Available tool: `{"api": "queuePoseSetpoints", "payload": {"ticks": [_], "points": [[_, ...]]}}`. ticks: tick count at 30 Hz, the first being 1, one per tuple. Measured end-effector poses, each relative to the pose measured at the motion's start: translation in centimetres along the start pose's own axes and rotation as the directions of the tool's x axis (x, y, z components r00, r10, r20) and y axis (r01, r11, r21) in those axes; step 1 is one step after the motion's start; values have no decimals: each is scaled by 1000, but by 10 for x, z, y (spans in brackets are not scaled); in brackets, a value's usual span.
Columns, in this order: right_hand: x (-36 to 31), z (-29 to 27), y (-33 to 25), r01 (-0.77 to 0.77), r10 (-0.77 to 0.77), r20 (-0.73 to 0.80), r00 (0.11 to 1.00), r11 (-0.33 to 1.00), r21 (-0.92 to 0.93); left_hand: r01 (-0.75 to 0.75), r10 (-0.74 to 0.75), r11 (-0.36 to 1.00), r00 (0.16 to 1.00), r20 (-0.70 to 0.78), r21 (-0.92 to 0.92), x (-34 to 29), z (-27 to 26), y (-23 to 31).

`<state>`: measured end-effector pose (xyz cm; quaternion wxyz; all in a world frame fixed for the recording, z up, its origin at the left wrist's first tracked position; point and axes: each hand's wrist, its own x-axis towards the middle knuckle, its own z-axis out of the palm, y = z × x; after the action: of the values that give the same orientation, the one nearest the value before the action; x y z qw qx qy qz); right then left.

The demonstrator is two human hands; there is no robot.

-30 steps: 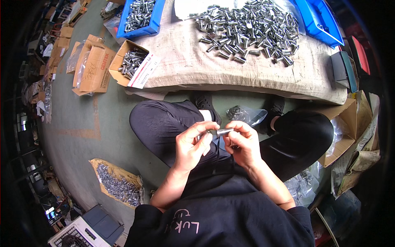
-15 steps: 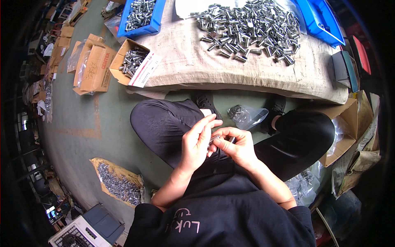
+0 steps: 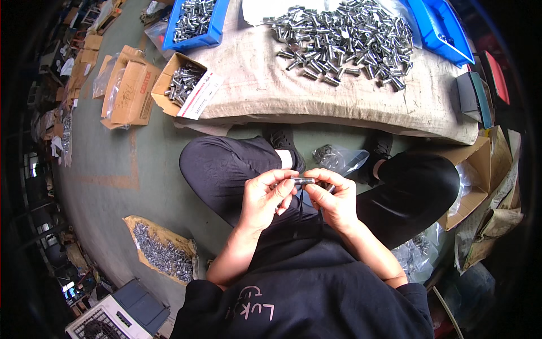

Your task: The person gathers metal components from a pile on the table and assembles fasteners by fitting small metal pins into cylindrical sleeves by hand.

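A shiny cylindrical metal pin lies level between my two hands, above my lap. My left hand is closed around its left part, thumb and fingers pinching it. My right hand is closed too, its thumb and forefinger at the pin's right end. Another metal piece shows partly in the right hand's curled fingers; most of it is hidden. On the cloth-covered table ahead is a large pile of similar metal pins.
Blue bins stand at the table's corners. A small carton of pins sits at its left corner. A plastic bag lies between my feet. Small metal parts fill a tray on the floor at left; an open carton is at right.
My left fingers, half a second ago raised and spread, have curled in around the pin. The hands have moved slightly apart, and the pin now lies plainly visible between them.
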<state>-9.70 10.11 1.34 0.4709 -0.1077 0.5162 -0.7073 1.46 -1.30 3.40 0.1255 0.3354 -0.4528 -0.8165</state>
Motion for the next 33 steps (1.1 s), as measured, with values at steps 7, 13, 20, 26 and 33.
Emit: {"api": "queuePoseSetpoints", "payload": {"ticks": [7, 13, 20, 26, 33], "points": [[0, 0, -1, -58, 58, -9, 998, 998, 30, -353, 368, 875, 930, 19, 333, 2, 5, -1], [-1, 1, 1, -52, 54, -13, 998, 995, 79, -186, 188, 975, 982, -13, 120, 0, 3, 0], [0, 2, 1, -18, 19, -7, 1000, 999, 44, -113, 111, 984, 994, 24, 137, 0, -3, -2], [3, -1, 4, -146, 144, 27, 989, 950, 277, -321, 314, 879, 946, 77, 353, 1, 2, 2], [9, -5, 1, -325, 200, 260, 944, 683, 654, -115, 116, 991, 993, 14, -66, 2, 4, -5]]}}
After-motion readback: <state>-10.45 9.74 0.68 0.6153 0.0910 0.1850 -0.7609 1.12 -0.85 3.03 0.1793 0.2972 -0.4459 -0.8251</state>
